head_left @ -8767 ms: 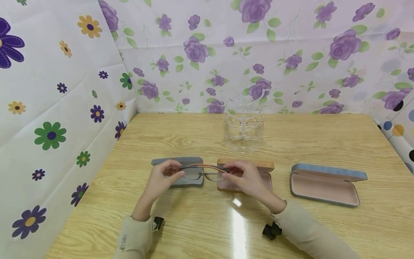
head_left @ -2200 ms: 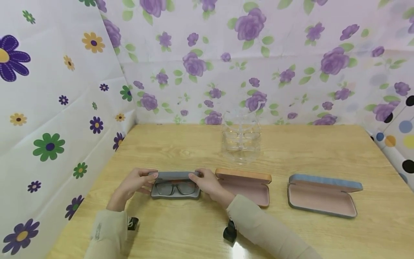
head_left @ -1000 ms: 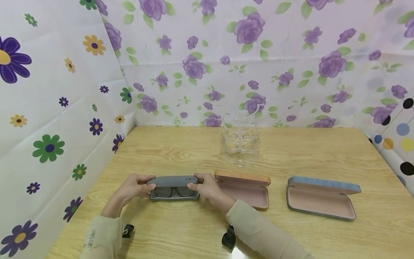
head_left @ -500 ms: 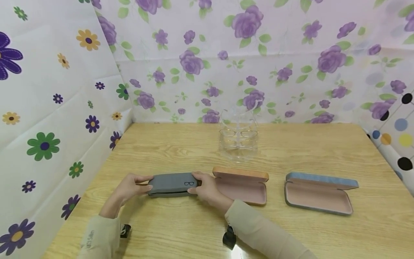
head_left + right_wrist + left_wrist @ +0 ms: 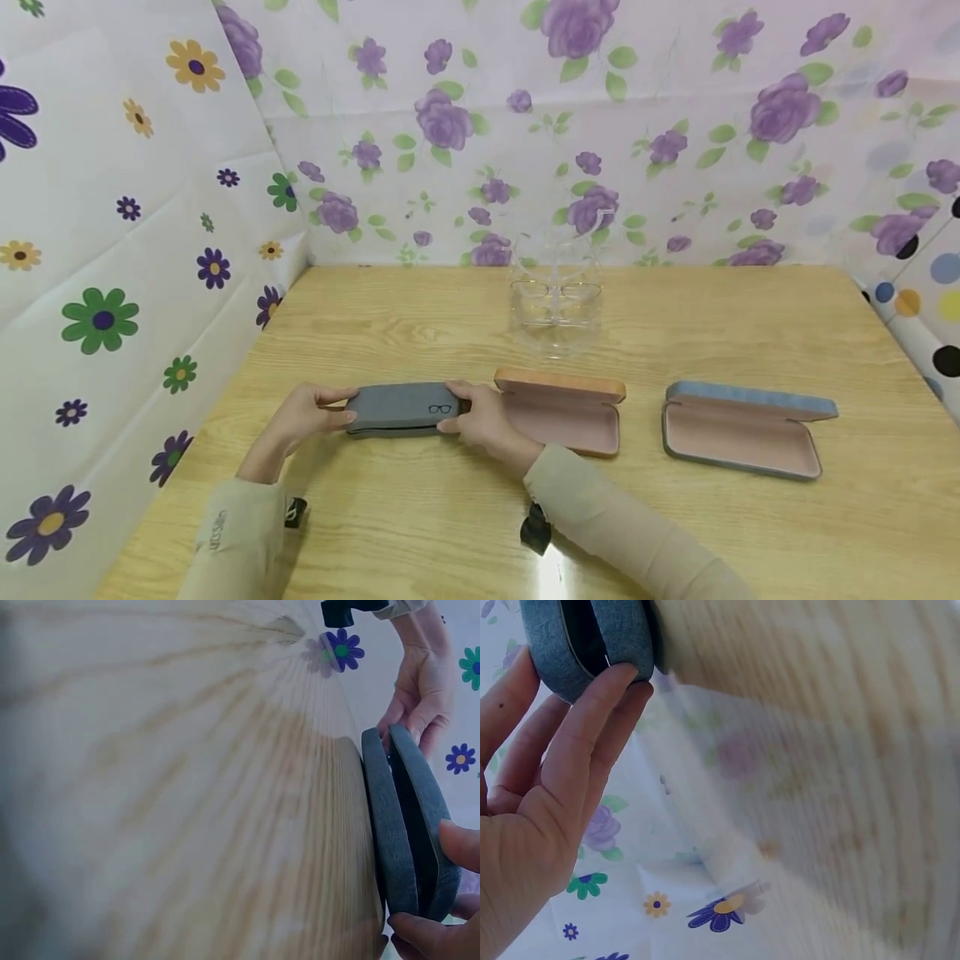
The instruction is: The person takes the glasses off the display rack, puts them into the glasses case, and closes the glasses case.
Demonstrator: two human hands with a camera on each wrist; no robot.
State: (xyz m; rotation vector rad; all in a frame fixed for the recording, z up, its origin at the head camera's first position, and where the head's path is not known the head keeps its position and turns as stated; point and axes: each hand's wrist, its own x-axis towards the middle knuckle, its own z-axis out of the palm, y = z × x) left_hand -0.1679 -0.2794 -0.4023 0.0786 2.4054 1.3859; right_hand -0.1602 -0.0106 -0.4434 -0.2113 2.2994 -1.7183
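A grey glasses case (image 5: 399, 404) lies on the left part of the table, its lid lowered with a thin gap along the front. A small glasses drawing marks the lid's right end. My left hand (image 5: 302, 417) grips the case's left end between thumb and fingers. At the other end my right hand (image 5: 483, 419) holds the lid and base. Both wrist views show the dark slit between lid and base of the case (image 5: 409, 825). The glasses seen inside earlier are hidden now.
Right of my right hand stands an orange-brown glasses case (image 5: 561, 421), lid up. A blue glasses case (image 5: 738, 433) also lies open farther right. Behind them is a clear display stand (image 5: 555, 325) with thin-framed glasses (image 5: 581, 291). Flowered cloth (image 5: 450, 150) hangs at the table's back.
The glasses were lowered into the grey case, and both hands brought its lid down over them. Over the last half second the hands and case look nearly still; the head view tilted slightly.
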